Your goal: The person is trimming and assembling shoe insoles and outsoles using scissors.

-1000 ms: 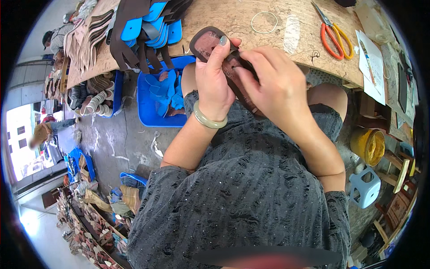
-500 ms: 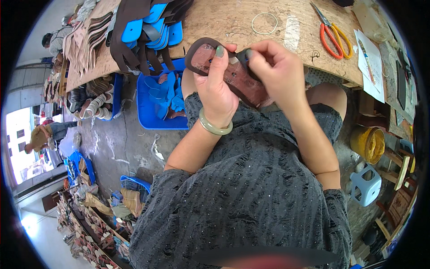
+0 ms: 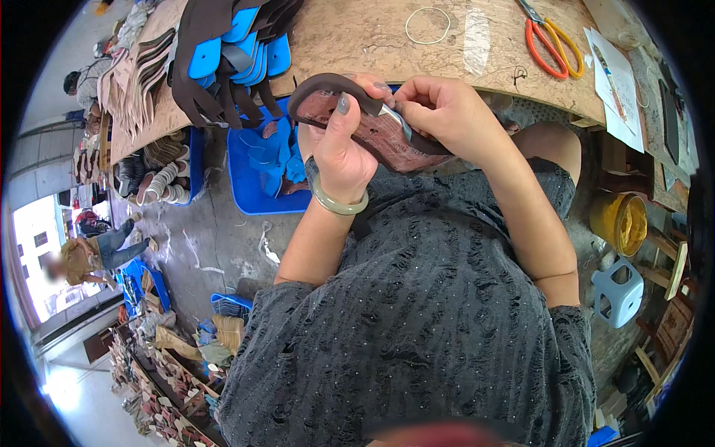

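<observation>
My left hand is closed around a sandal sole with a dark brown rim and a rough reddish underside turned toward me. Its thumb presses on the reddish face while the other fingers reach behind. A short pale strip with a bluish edge lies across the sole beside the rim. Right at that strip, my right hand pinches thumb and fingers together at the sole's upper edge. What sits between those fingertips is hidden. The sole is tilted above my lap, in front of the table edge.
On the wooden table lie dark straps with blue ends, beige strips, a rubber band and scissors. Below is a blue bin of blue pieces. To the right stand a yellow bucket and stool.
Both hands and the sole have shifted slightly left and lower. The pale strip shows more, and the dark piece under my right thumb has gone from sight. A person at far left has moved.
</observation>
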`<action>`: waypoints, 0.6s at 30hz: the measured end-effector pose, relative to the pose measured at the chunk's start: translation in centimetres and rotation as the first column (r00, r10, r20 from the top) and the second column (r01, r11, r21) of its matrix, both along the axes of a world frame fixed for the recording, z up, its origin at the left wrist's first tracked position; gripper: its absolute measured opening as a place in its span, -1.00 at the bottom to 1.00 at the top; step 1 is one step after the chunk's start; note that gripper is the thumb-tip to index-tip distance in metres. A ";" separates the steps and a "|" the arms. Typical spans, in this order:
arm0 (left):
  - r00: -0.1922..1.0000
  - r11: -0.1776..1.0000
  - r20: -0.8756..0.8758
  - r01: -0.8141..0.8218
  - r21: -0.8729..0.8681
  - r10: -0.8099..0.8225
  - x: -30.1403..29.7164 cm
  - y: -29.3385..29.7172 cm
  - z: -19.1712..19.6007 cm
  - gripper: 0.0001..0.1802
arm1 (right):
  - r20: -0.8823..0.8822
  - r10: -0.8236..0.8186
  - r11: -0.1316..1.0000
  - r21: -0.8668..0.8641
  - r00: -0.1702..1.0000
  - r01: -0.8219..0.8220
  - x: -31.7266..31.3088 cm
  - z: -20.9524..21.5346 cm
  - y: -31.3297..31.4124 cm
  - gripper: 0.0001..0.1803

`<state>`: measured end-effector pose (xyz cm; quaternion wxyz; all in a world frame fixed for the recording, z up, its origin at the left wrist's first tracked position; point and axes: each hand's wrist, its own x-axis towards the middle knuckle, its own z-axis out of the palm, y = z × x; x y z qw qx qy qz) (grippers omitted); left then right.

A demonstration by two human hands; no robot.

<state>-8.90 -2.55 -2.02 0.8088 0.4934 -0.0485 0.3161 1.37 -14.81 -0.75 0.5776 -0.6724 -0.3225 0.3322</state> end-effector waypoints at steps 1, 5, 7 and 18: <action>1.000 1.000 -0.002 -0.003 0.001 0.003 -0.1 0.0 0.0 -0.74 | -0.002 0.003 1.000 0.001 1.000 -0.003 -0.4 0.3 0.0 -0.82; 0.999 0.996 -0.040 0.014 -0.088 -0.018 0.0 -0.1 0.4 -0.73 | 0.406 -0.256 0.961 0.203 0.877 0.187 -1.1 1.2 -0.4 -0.85; 0.998 0.997 -0.043 0.032 -0.072 -0.035 0.0 -0.2 0.6 -0.73 | 0.512 -0.378 0.912 0.350 0.771 0.214 -1.5 1.7 -0.6 -0.85; 0.999 0.990 -0.030 -0.032 -0.137 0.028 -0.3 -1.1 0.9 -0.81 | 0.217 -0.281 0.922 0.333 0.935 0.200 -2.6 2.5 -0.9 -0.87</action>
